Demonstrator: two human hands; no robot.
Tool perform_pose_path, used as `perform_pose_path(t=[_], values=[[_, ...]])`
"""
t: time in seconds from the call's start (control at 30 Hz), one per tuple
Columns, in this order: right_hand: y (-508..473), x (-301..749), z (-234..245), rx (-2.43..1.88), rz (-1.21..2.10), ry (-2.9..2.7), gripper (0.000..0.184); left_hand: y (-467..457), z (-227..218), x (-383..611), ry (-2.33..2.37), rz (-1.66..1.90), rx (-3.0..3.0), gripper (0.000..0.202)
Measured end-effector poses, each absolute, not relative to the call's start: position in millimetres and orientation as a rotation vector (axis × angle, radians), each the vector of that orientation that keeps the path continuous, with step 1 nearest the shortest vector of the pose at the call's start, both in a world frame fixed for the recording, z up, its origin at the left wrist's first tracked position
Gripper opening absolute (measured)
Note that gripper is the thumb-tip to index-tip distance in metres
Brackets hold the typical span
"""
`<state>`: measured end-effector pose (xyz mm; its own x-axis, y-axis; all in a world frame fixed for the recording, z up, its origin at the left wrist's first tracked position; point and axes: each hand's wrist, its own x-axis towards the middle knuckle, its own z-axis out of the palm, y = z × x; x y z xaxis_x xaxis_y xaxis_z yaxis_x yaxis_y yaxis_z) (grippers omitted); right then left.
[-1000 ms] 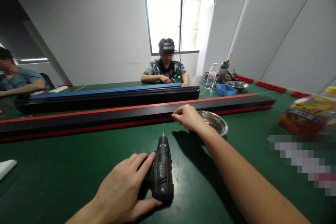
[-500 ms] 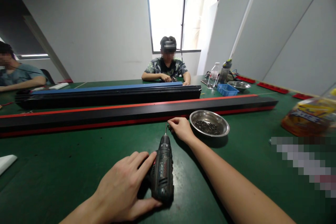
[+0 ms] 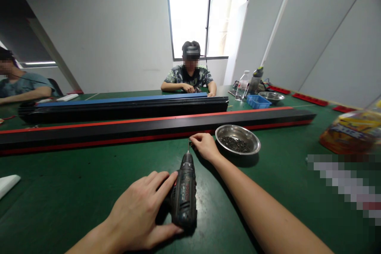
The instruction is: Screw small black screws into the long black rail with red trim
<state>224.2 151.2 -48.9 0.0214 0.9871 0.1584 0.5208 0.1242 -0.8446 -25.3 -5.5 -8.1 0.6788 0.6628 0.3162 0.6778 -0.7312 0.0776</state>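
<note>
A dark cordless screwdriver (image 3: 184,194) lies on the green table (image 3: 59,198), its bit pointing at a long black rail with red edges (image 3: 119,131). My left hand (image 3: 143,214) is wrapped round the screwdriver's body. My right hand (image 3: 204,145) is pinched at the bit's tip, just in front of the rail; what its fingers hold is too small to make out. A steel bowl of dark screws (image 3: 237,139) stands right beside my right hand.
A second black rail with a blue top (image 3: 125,105) lies behind the first. A person sits across the table, another at the far left. Bottles (image 3: 241,86), a blue bin (image 3: 257,102), another steel bowl (image 3: 270,97) and a yellow packet (image 3: 351,133) are on the right.
My right hand came down off the top of the red-edged rail to the screwdriver's bit, uncovering the bowl of screws. My left hand and the screwdriver stayed put.
</note>
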Motion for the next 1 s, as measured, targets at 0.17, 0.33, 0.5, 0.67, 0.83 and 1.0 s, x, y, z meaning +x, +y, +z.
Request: perform_pose_path(t=[0.17, 0.33, 0.5, 0.67, 0.83, 1.0], values=[[150.1, 223.8, -46.7, -1.498, 0.739, -1.634, 0.022, -5.3, -7.4, -25.2, -1.134, -0.464, -2.842, 0.085], [148.7, 223.6, -45.2, -1.485, 0.735, -1.657, 0.025, -4.9, -5.5, -24.6, -1.138, -0.452, -2.851, 0.086], [147.3, 223.6, -43.9, -1.496, 0.733, -1.644, 0.026, -6.1, -5.1, -24.6, -1.147, -0.444, -2.857, 0.086], [146.8, 224.1, -43.3, -1.454, 0.737, -1.597, 0.028, -5.6, -5.4, -24.2, -1.139, -0.446, -2.855, 0.087], [150.1, 225.6, -47.0, -1.34, 0.872, -1.59, 0.04, -5.3, -5.8, -23.9, -1.139, -0.444, -2.858, 0.089], [150.2, 226.8, -46.7, -1.367, 0.863, -1.52, 0.044, -4.9, -4.5, -19.3, -1.225, -0.436, -2.826, 0.089]])
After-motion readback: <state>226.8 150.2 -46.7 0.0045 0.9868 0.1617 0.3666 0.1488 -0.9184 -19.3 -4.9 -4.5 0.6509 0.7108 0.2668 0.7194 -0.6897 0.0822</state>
